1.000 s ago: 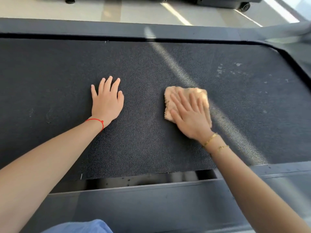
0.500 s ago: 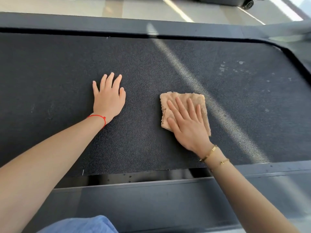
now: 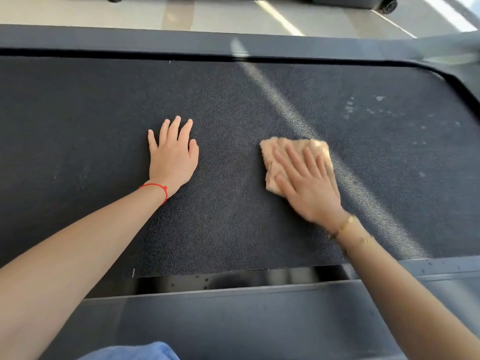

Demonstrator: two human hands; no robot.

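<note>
A folded tan cloth (image 3: pixel 285 149) lies on the dark textured treadmill belt (image 3: pixel 233 100). My right hand (image 3: pixel 306 185) presses flat on the cloth with straight, spread fingers and covers most of it. My left hand (image 3: pixel 172 155) rests flat on the belt to the cloth's left, fingers straight, holding nothing. A red string circles my left wrist; gold bracelets circle my right.
Pale smudges (image 3: pixel 363 110) mark the belt at the far right. A dark grey side rail (image 3: pixel 233 315) runs along the near edge, with a gap showing the frame beneath. Another rail (image 3: pixel 130 40) borders the far side; light floor lies beyond.
My right hand has slid the cloth a little to the right on the belt and is blurred with motion. My left hand has stayed in place.
</note>
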